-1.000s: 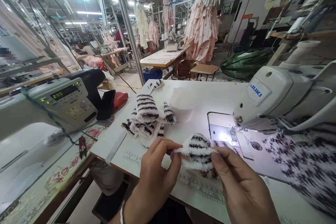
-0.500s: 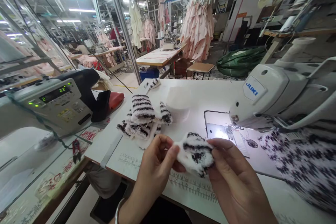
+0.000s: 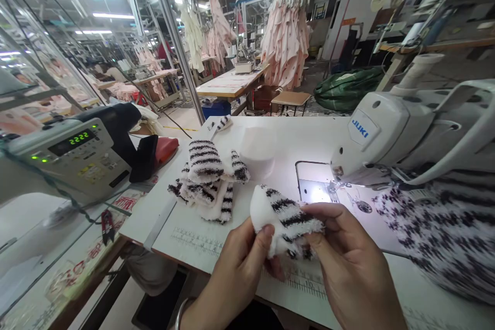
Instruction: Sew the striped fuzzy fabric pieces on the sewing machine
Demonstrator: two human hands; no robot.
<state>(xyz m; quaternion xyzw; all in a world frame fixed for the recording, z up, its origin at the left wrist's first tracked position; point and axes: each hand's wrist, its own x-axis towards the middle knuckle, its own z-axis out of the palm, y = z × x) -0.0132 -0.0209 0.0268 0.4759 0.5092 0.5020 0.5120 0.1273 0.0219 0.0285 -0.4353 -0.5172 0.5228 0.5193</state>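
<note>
Between my two hands is a small fluffy fabric piece (image 3: 288, 216) with black and white stripes and a plain white side facing left. My left hand (image 3: 247, 252) pinches its white edge between thumb and fingers. My right hand (image 3: 344, 252) grips the striped right end. The piece is held just above the table's front edge, over a printed ruler scale. Left of it lies a pile of similar striped pieces (image 3: 204, 170). Close behind my right hand is the lit needle area of a sewing machine (image 3: 371, 134).
Black-and-white fluffy fabric (image 3: 433, 237) is heaped at the right under the machine arm. A second machine with a green display (image 3: 81, 139) stands at the left, with red thread snips (image 3: 107, 227) near it. Pink garments (image 3: 286, 36) hang beyond the white table (image 3: 294, 139).
The fabric piece has been turned and spread, so its stripes and smooth white side now show. My left hand has shifted slightly right and down. The view has moved a little.
</note>
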